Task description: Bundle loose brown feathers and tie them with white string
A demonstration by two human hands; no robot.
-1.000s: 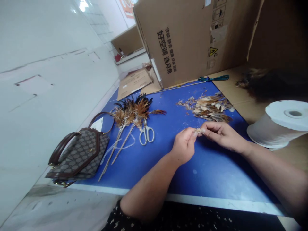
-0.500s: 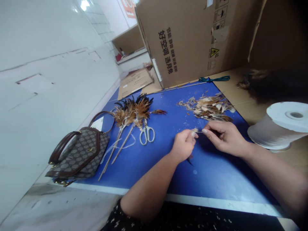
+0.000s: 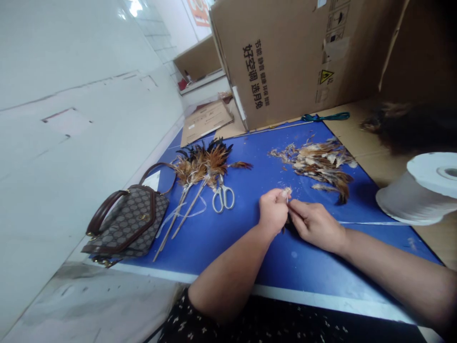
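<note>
To the right of a pair of scissors on a blue tabletop, a small feather tuft is gripped in the left hand, its pale end pinched by the thumb and curled fingers, with a dark tip glimpsed below the fist. The right hand is brought up close against the left, farther to the right of the scissors, its thumb and forefinger drawn narrow beside the tuft; whether anything is clasped between them cannot be told. Well to the right of the scissors, a thin pale strand is stretched from behind the right wrist toward the foot of a white-flanged spool. Beyond the scissors and to their right, loose brown and cream feathers are heaped. The scissors' blades are partly covered by feather-headed sticks, which are laid out to the left of the handles and crossed by a loose pale ribbon. Farther left of the scissors, a patterned handbag is set down. Beyond the scissors, a large printed cardboard box is stood up, with a green cord bundle laid at its foot.
</note>
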